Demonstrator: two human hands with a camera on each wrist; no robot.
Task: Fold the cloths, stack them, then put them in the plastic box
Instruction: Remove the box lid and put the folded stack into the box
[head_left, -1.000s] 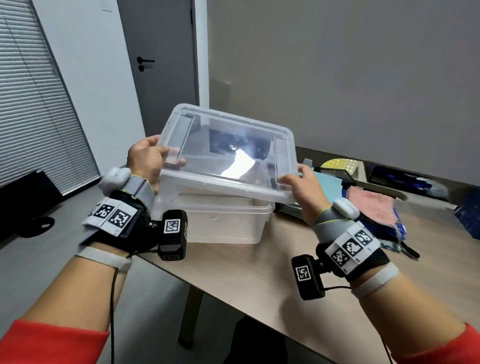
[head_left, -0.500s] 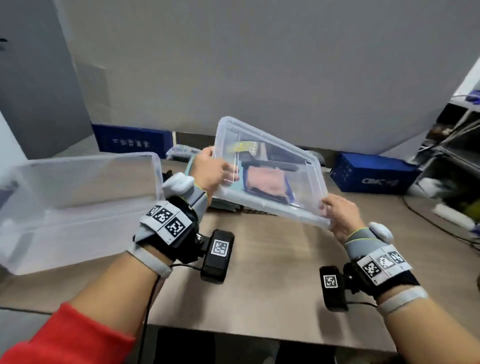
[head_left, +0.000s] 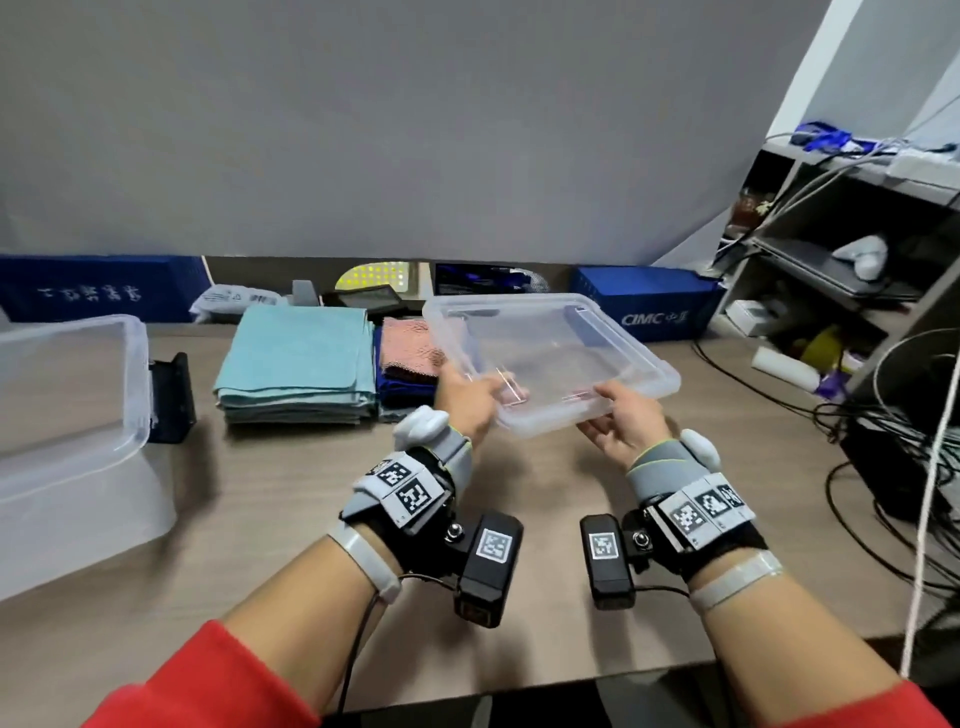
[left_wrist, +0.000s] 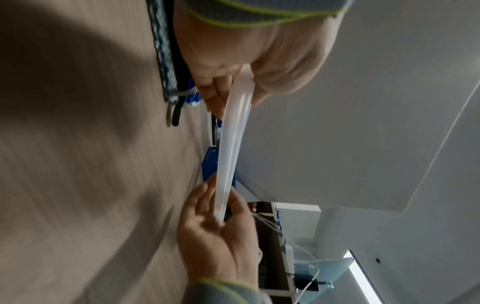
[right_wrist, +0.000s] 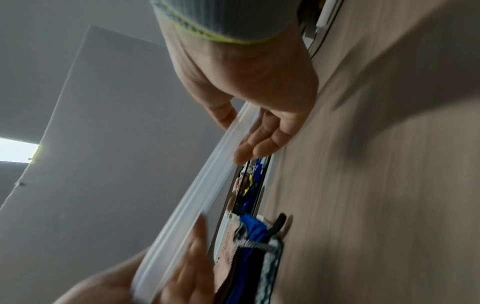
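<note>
I hold the clear lid (head_left: 550, 358) above the table (head_left: 270, 519) — left hand (head_left: 465, 397) and right hand (head_left: 626, 423) each pinch its near edge; plastic box (head_left: 67, 415) stands open far left, folded cloths (head_left: 296, 361) between.

It looked like an office or lab workroom: a wood-grain desk (head_left: 291, 525) against a plain grey partition wall (head_left: 395, 130), blue "CIMC" cartons (head_left: 647, 304), tangled cables (head_left: 883, 426), and an open shelving unit (head_left: 852, 249) crammed with gear.
</note>
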